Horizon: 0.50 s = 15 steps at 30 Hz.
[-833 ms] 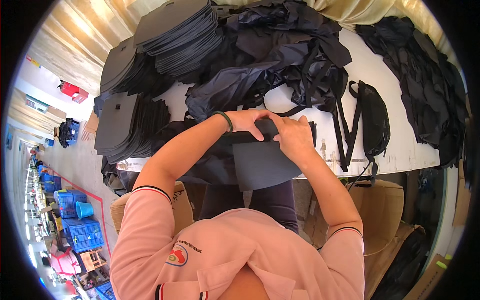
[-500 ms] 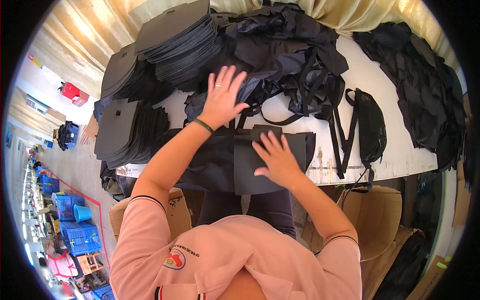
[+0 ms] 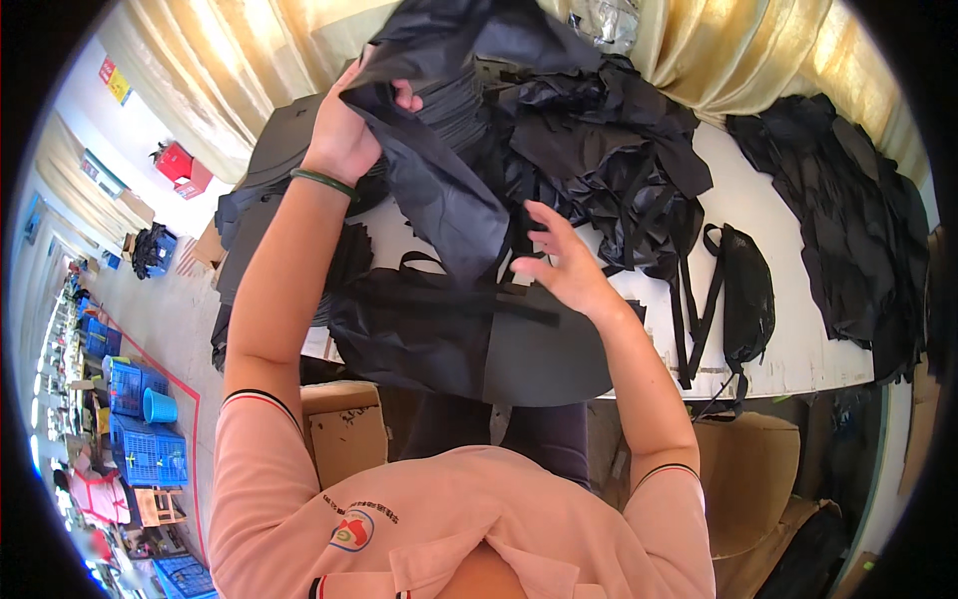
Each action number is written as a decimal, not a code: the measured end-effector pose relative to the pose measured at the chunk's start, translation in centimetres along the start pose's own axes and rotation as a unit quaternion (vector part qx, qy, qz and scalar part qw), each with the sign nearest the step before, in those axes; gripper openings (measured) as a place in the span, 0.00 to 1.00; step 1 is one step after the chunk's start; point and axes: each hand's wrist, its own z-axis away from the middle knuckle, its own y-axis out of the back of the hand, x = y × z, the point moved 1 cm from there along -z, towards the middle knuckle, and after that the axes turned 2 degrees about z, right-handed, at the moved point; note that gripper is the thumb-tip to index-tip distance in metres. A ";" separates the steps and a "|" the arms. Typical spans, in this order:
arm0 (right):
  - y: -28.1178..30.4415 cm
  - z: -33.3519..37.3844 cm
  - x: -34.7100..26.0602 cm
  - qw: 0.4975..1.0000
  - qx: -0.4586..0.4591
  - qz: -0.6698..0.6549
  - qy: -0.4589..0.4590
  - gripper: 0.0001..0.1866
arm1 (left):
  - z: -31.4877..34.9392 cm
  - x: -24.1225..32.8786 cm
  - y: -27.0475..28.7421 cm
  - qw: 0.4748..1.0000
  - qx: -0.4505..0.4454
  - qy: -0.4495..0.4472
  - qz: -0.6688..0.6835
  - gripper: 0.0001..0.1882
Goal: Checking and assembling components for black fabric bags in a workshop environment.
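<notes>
My left hand (image 3: 344, 130) is closed on a black fabric piece (image 3: 444, 200), raised above the far left of the table. One part of it spreads out beyond the hand and another hangs down towards me. My right hand (image 3: 569, 265) is open, its fingers apart and slightly curled, just right of the hanging end. Below the hands, a black fabric bag piece (image 3: 409, 334) lies at the table's near edge. A stiff dark panel (image 3: 544, 349) with rounded corners adjoins its right side, and a black strap lies across the top of both.
Stacks of dark panels (image 3: 284, 135) stand at the left. A heap of black fabric and straps (image 3: 609, 140) covers the table's far middle, with another fabric pile (image 3: 838, 190) on the right. A small black pouch (image 3: 746, 290) lies near the right edge. Cardboard boxes (image 3: 743, 479) stand below.
My left hand has closed on the fabric and lifted it up and to the left. My right hand has left the panel and moved farther away. The panel and bag piece have shifted towards me.
</notes>
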 end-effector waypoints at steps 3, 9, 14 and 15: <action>-3.3 -1.1 -3.5 0.992 -0.082 -0.095 0.033 0.53 | 1.2 0.5 -0.7 0.991 -0.060 -0.058 0.101 0.14; -8.3 -0.1 -6.9 0.980 0.006 -0.025 0.199 0.38 | 2.0 -1.3 1.5 0.980 0.114 -0.098 0.130 0.10; -6.6 -1.0 -5.5 0.958 0.009 -0.285 0.038 0.10 | 3.4 -4.1 4.8 0.968 0.209 0.132 -0.050 0.20; -5.1 -0.5 -7.6 0.936 0.019 -0.351 0.003 0.09 | 4.6 -4.4 3.8 0.952 0.217 0.196 -0.095 0.27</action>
